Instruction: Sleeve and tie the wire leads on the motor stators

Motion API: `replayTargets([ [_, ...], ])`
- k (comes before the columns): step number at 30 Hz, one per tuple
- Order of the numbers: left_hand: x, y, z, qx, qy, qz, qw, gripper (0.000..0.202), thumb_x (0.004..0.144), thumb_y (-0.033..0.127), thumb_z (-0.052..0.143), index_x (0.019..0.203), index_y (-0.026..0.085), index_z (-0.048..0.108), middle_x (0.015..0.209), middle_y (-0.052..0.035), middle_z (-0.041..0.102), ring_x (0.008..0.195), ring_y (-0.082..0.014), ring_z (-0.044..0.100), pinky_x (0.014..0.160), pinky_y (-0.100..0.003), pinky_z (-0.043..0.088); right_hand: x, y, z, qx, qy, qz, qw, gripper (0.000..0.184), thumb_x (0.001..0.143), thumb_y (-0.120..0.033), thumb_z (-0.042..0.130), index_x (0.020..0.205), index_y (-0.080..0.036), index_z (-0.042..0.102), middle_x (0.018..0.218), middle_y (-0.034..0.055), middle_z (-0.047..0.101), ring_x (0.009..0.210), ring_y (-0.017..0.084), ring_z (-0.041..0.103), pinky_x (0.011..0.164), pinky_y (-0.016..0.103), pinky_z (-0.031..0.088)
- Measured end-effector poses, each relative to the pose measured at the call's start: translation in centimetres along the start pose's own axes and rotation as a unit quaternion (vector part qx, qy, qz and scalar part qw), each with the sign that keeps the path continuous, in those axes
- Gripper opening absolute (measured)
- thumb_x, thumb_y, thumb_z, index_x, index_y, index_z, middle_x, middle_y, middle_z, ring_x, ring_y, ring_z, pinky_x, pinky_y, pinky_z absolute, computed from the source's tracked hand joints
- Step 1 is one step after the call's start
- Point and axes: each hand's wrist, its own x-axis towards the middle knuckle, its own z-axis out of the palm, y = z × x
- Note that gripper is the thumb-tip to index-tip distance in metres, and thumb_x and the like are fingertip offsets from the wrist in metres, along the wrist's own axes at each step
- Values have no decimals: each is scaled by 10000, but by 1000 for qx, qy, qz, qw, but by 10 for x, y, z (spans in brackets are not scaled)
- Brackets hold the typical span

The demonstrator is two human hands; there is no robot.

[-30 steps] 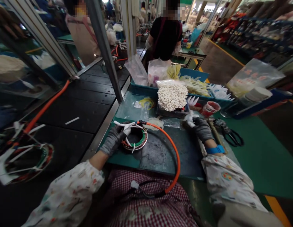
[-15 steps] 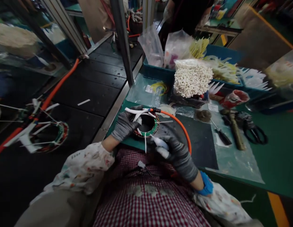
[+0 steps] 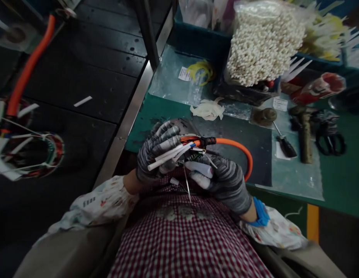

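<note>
My left hand (image 3: 157,150), in a grey glove, is closed around a wound coil ring with white sleeved leads (image 3: 170,153), held up near my chest. An orange cable (image 3: 240,148) runs from the ring in an arc over the dark mat (image 3: 240,135). My right hand (image 3: 225,179), also gloved, grips a white tube-shaped piece (image 3: 200,168) pressed against the ring's near side. Most of the ring is hidden between the two hands. A thin white tie end (image 3: 187,187) hangs down from it.
A bag of white beads (image 3: 263,42) sits in a blue tray (image 3: 196,38) at the back. A screwdriver (image 3: 283,141), a hammer (image 3: 303,131) and scissors (image 3: 330,135) lie to the right. Another coil ring with an orange cable (image 3: 28,150) rests on the black conveyor (image 3: 89,77) at the left.
My right hand came back from the tray with a white piece and joined the left. Both hands lifted the coil ring off the mat toward my chest. The camera tilted down.
</note>
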Motion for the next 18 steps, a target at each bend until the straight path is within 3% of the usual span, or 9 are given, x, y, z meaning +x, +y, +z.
replayTargets([
  [5,-1,1,-2,13,-14,11,1000,556,1102,594,436,1607,373,512,1544,-62,676,1534,-317,553,1312,-604,434,4,-4,-6,-68,-15,-11,998,276,1011,-446,729,1161,-241,836,1020,75,868,902,263,846,800,355,678],
  [10,-3,0,-2,5,-12,24,1000,596,1093,605,456,1607,313,535,1530,-106,681,1535,-339,548,1323,-615,414,4,-2,-6,-116,6,-42,992,291,1010,-461,718,1129,-218,825,991,78,867,879,275,843,792,378,674],
  [18,2,2,-1,26,-20,44,999,574,1093,560,471,1609,319,537,1533,-83,683,1543,-318,542,1344,-581,403,1,1,-7,-108,8,-24,994,287,1032,-471,683,1111,-241,834,839,71,829,740,264,810,722,390,673],
])
